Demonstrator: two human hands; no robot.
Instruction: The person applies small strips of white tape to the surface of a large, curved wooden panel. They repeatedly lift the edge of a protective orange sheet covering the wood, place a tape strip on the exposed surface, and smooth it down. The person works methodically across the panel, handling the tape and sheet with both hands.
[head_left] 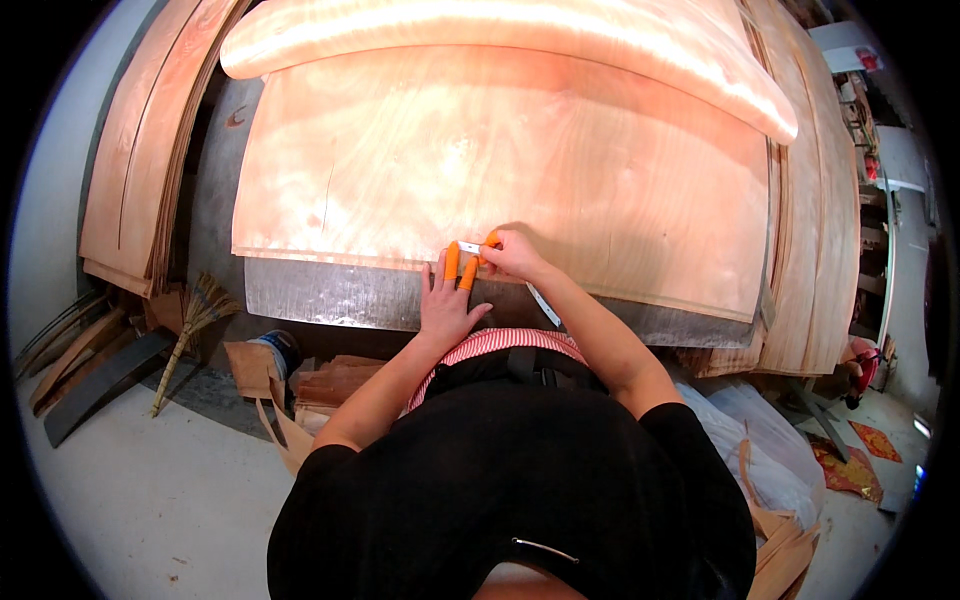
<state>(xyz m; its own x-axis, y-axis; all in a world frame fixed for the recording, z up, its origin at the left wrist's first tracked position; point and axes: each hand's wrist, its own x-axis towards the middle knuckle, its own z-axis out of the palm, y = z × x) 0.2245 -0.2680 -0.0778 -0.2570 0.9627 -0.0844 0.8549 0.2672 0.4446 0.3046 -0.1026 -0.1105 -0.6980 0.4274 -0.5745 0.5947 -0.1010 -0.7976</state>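
Now the right hand (513,254) is gripping a knife (470,247) at the veneer's (500,160) near edge; left hand (443,305) lying flat, open, on the worktop (320,292); blade mostly hidden.

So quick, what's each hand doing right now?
Left hand: open, flat on the veneer sheet's near edge.
Right hand: closed around a small blade tool.

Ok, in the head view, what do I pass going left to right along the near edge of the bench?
Straw broom on the floor → left hand with orange fingertip covers, flat at the veneer sheet's near edge → right hand gripping a small blade → stacked veneer sheets at the right.
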